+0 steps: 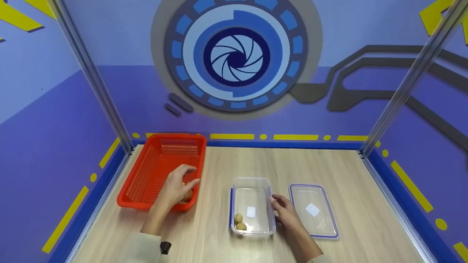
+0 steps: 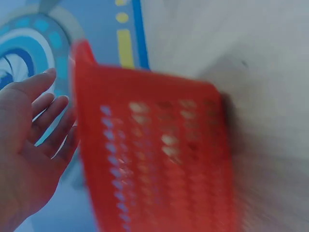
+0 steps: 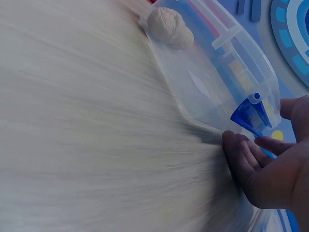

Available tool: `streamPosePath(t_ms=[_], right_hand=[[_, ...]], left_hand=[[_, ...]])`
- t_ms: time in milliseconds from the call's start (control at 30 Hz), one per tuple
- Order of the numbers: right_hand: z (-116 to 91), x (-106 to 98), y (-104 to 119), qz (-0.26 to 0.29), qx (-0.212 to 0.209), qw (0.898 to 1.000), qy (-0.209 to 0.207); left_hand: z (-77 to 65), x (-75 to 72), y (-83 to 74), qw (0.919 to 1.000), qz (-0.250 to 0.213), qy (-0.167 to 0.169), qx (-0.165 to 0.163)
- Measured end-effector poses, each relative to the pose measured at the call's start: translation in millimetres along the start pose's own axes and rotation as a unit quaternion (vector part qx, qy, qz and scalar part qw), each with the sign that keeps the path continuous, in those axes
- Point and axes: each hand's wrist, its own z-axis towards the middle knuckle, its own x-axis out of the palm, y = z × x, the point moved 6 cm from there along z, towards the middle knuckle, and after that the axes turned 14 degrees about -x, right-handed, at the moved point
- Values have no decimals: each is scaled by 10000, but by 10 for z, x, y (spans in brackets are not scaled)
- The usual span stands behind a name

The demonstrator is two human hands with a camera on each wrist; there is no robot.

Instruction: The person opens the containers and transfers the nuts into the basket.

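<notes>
My left hand (image 1: 175, 188) is over the right side of the red basket (image 1: 126, 202), thumb and fingers apart with nothing between them. Below its thumb, brown walnuts (image 1: 188, 196) lie in the basket, partly hidden by the hand. The left wrist view shows the left hand (image 2: 34, 145) beside the basket's slotted wall (image 2: 159, 145). My right hand (image 1: 287, 213) holds the right side of a clear plastic container (image 1: 254, 232), thumb at the rim and fingers along the outer wall by the blue latch (image 3: 252, 116). Two walnuts (image 1: 239, 221) sit in the container's near left corner.
A clear lid (image 1: 316, 197) with a blue-purple edge and a white label lies flat right of the container, close to the right hand. Patterned walls (image 1: 131, 84) and metal posts (image 1: 93, 73) enclose the wooden table (image 1: 215, 164) at the back and sides.
</notes>
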Motion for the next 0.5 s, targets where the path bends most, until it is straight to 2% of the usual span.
streamPosePath(t_ms=[100,267,367,500], right_hand=[[0,0,-1,-23,12,10000,-30],[-3,-3,7,-69,42,10000,-26],[0,-1,9,-84,47,10000,-20],[0,5,10,-54,-10,10000,-34]], left_hand=[[-46,65,-244,9987,159,57,478],[-157,259,-572,9934,495,265,999],[-213,423,-692,9894,606,554,1201],[-275,638,-778,9836,732,947,1348]])
